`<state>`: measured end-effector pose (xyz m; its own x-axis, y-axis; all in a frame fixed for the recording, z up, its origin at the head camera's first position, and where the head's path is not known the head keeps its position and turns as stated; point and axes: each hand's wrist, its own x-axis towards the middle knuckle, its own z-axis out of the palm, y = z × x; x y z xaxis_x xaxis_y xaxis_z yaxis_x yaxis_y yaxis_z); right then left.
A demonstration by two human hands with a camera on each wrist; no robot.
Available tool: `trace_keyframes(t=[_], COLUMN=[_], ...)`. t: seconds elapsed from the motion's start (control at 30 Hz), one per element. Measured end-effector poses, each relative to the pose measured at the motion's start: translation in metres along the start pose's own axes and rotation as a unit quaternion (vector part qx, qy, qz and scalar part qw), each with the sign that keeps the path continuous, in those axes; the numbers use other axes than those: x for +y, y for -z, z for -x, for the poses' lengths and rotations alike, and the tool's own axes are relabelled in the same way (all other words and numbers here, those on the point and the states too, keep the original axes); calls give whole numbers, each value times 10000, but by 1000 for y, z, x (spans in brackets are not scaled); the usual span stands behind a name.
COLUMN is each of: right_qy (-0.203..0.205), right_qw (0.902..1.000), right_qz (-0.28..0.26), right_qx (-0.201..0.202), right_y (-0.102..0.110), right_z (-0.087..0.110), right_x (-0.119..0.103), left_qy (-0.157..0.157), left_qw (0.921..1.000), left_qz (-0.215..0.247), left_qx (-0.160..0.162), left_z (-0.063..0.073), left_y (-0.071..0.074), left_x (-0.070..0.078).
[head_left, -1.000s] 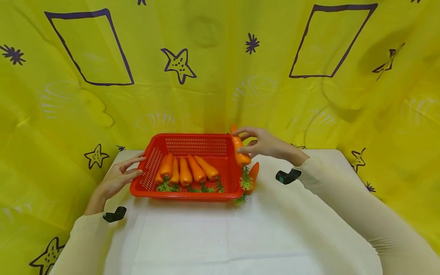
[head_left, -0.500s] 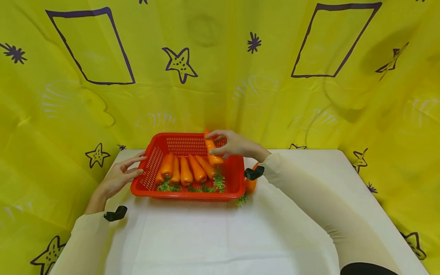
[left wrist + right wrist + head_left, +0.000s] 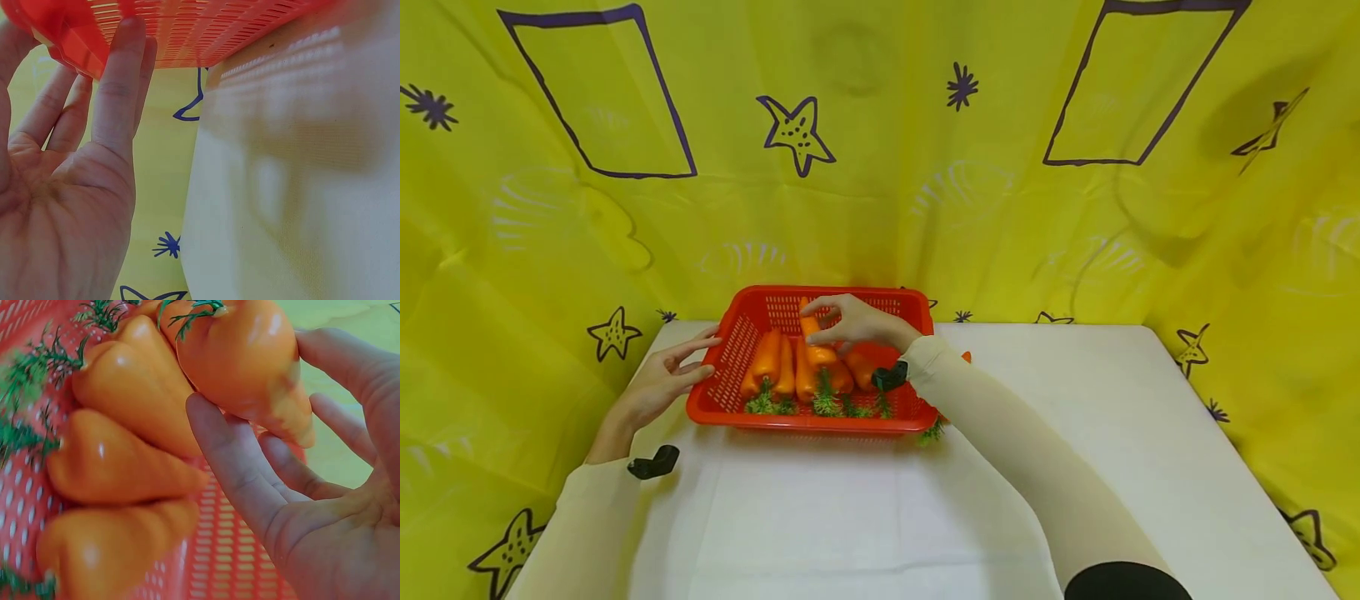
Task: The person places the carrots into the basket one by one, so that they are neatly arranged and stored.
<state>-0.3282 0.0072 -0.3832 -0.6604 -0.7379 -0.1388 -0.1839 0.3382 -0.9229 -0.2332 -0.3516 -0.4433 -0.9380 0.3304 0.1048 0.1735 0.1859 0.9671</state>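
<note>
My right hand (image 3: 857, 323) pinches an orange carrot (image 3: 814, 335) with a green leafy top over the red basket (image 3: 850, 423). In the right wrist view, fingertips and thumb lie around the carrot (image 3: 240, 359), its narrow end pointing towards the palm. Below it in the basket, several more carrots (image 3: 119, 462) lie side by side, narrow ends towards the back, tops at the front. My left hand (image 3: 662, 379) rests its extended fingers against the basket's left side; the left wrist view shows the thumb (image 3: 115, 94) touching the slotted wall (image 3: 187, 37).
One more carrot (image 3: 967, 357) lies outside the basket's right side, mostly hidden by the right sleeve (image 3: 992, 417). The table (image 3: 805, 517) has a white cover. A yellow patterned curtain (image 3: 865, 225) rises behind it and at both sides.
My right hand has carried the carrot leftwards, from over the basket's right rim to above the carrots in its middle. The left hand and the basket stay in place.
</note>
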Motion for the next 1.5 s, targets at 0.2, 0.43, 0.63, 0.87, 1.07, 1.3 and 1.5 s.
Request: trace_keyframes(t=[0.2, 0.43, 0.63, 0.87, 1.07, 1.3, 1.5], right_qy=[-85, -258, -307, -436, -539, -619, -645], right_qw=[9998, 9992, 9994, 9981, 9964, 9966, 9969], right_qz=[-143, -306, -126, -388, -578, -485, -371], right_qx=[-72, -48, -30, -219, -294, -244, -246], right_y=[-15, -24, -28, -28, -31, -34, -34], right_z=[-19, -30, -34, -38, -41, -47, -47], right_x=[7, 16, 20, 23, 24, 26, 26], left_qy=[-37, -120, 1, -51, -44, 9, 57], left_qw=[10000, 9999, 10000, 10000, 9999, 10000, 9999], left_qz=[39, 76, 39, 79, 90, 84, 93], left_qx=[-27, -52, -38, -20, -21, -34, -34], left_z=[-2, -3, -3, -2, -1, -1, -1], left_y=[-2, -2, -2, -3, -2, -1, 0], left_x=[1, -1, 0, 2, 3, 2, 1])
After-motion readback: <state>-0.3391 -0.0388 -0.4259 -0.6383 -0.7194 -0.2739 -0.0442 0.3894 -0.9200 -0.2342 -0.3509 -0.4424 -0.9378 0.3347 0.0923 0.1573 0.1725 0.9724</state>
